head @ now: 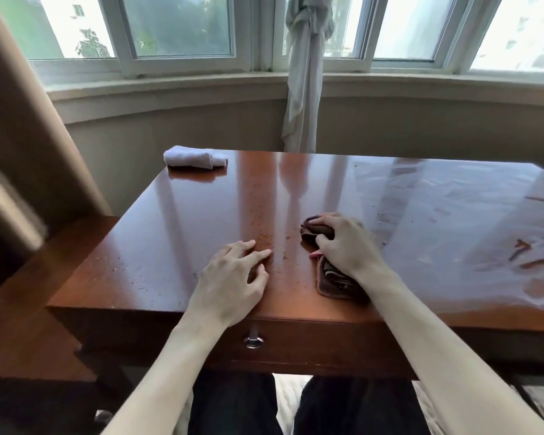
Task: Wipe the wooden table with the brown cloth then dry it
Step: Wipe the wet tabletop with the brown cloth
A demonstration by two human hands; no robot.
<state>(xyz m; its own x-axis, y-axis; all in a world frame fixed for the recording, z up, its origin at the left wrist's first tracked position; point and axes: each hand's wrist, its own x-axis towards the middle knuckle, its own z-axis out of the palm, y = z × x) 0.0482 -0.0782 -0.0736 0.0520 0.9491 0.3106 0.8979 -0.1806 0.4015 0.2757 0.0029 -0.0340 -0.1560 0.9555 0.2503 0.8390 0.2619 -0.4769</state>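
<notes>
Both forearms reach over the tabletop (201, 196), glossy wood with crumbs scattered near its front middle. My right hand (346, 246) has its grip curled round the brown cloth (333, 284), pressing it down. My left hand (236, 277) rests flat, fingers spread. At the far left corner lies a white cloth (195, 157).

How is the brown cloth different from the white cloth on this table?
The brown cloth is dark and bunched under the right hand; the white cloth is pale, rolled and untouched. The brown one lies near the front edge, the white one at the far left corner. Both rest on the wooden table.
</notes>
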